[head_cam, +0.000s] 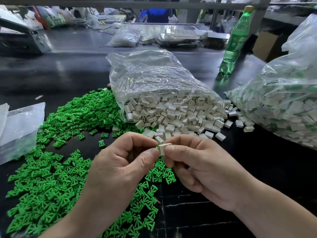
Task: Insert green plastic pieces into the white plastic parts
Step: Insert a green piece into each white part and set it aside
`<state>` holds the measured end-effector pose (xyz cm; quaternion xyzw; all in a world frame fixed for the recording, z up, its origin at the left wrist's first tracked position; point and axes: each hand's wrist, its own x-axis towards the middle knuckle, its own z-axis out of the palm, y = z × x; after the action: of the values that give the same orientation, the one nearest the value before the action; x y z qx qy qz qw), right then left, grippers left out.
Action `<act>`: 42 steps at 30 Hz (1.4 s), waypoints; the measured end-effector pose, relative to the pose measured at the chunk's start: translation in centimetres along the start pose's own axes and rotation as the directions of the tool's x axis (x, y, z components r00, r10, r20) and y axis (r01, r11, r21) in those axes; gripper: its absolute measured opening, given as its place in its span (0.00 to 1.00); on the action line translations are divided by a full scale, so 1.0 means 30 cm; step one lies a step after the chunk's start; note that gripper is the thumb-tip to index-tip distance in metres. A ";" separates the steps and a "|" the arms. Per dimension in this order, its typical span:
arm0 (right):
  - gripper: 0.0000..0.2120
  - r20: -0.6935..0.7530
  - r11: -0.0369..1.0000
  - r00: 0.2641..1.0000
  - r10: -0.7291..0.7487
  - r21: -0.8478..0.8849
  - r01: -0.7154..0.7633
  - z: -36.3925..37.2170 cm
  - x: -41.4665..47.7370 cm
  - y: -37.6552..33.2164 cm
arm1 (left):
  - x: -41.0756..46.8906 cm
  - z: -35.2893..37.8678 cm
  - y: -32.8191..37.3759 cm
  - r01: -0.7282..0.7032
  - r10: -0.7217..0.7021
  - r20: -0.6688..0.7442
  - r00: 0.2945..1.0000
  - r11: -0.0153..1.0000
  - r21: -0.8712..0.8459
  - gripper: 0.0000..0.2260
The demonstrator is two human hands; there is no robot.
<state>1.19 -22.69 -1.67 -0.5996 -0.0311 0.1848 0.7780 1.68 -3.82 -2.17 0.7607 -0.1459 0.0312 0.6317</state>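
Note:
Both hands meet above the table's front middle around one small white plastic part (162, 148). My right hand (197, 166) pinches that part between thumb and forefinger. My left hand (123, 162) pinches against its left side; whatever sits between those fingertips is hidden. A wide heap of loose green plastic pieces (56, 170) covers the dark table to the left and under my hands. Loose white parts (178, 117) spill from the mouth of a clear bag (151, 78) just behind my hands.
A large clear bag (283, 107) of white parts with green showing lies at right. A green bottle (235, 42) stands behind it. Flat clear bags (18, 127) lie at the left edge. Bags and boxes crowd the far table. Bare dark table (257, 169) shows at front right.

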 end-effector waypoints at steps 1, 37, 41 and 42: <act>0.04 -0.020 0.999 0.999 -0.026 -0.025 0.025 0.002 0.000 0.000 | 0.000 0.000 -0.001 -0.003 0.003 -0.005 1.000 1.000 -0.002 0.06; 0.19 0.099 0.994 0.993 0.058 0.085 -0.067 0.022 -0.019 0.001 | 0.016 0.024 -0.014 0.462 -0.125 0.474 0.871 0.533 -0.709 0.17; 0.18 0.081 0.990 0.996 0.030 0.133 -0.041 0.042 -0.016 0.010 | 0.010 0.042 -0.013 0.400 -0.098 0.414 0.905 0.529 -0.748 0.15; 0.17 0.082 0.988 0.996 0.026 0.153 -0.038 0.044 -0.017 0.010 | 0.011 0.043 -0.014 0.396 -0.078 0.418 0.905 0.516 -0.760 0.15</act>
<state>0.29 -21.58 -1.50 -0.5304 -0.0381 0.2227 0.8171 1.93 -5.06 -2.74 0.3769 -0.1402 -0.2577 0.8786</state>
